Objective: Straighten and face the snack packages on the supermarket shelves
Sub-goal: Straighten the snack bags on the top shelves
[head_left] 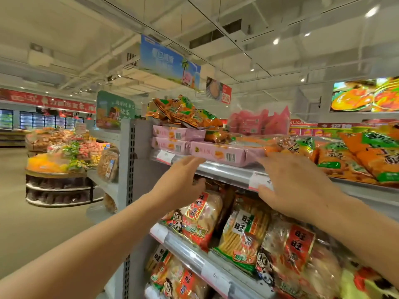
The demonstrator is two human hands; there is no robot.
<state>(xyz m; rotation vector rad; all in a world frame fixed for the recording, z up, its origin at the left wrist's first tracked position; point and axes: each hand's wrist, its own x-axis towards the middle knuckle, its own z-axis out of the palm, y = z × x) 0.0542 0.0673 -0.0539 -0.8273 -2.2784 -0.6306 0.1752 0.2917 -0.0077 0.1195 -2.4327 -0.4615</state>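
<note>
Nearest, low in the scene, the bottom shelf rail (194,262) runs from left-near to right, with rice-cracker bags (201,219) standing upright behind it; their tops reach almost to the underside of the shelf above, leaving only a narrow gap.

Both forearms reach up from the near corners toward the top shelf edge (226,172). The left hand (181,180) has straight, loose fingers spread apart; its fingertips lie at the rail just under the front pink box (218,153), and its thumb hangs below the rail near the cracker bags. It grips nothing. The right hand (295,182) is also flat, fingers splayed, its back to the camera; the fingertips reach over the rail by a price tag (259,180) toward the right end of the pink box and the orange bags (354,156) beside it. Whether they touch a package cannot be told. The two hands are well apart, with the pink box between them.

The pink box lies flat at the very front edge, barcode outward. Behind it on the left, two more pink boxes (170,137) are stacked, with a loose heap of orange bags on top. Further right, orange-and-green bags lie tilted and overlapping along the shelf.

Left of the shelf upright (127,160) the aisle floor (43,223) is open, up to a round display stand (58,186) far left.
</note>
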